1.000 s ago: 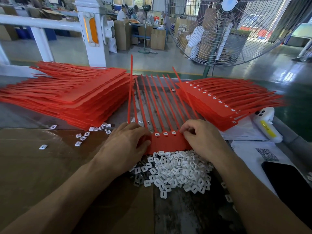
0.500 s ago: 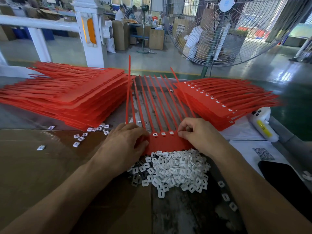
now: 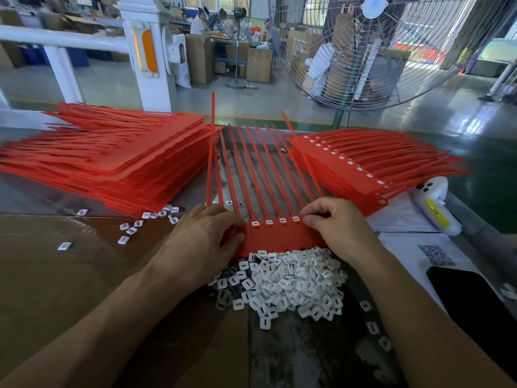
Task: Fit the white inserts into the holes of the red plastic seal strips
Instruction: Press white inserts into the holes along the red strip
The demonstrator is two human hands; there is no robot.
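Now four white inserts [image 3: 275, 220] seated in the red strip sheet [image 3: 277, 236] at centre, against three a second ago; fourth one at the right end of the visible row, just under the right fingertips. Means one more hole filled, and probably the next hole further right, under the hand, up for filling.

Big stack of red strips [image 3: 117, 163] far left, no white visible on it from here. Smaller stack [image 3: 363, 172] far right with a line of white inserts along its edge. Between them the working sheet, tails fanned away, flat part pinned to the bench.

Pile of loose inserts [image 3: 288, 281] touching the sheet's near edge; strays scattered left and right.

Left hand [image 3: 201, 242] pressing on the sheet's left end, fingers bent over it. Right hand [image 3: 338, 228] at the right end, fingers curled, tips pinched at the insert row; whether an insert sits in that pinch, impossible to tell.

Holes under both hands hidden. Phone [image 3: 475, 298] cut off at right.
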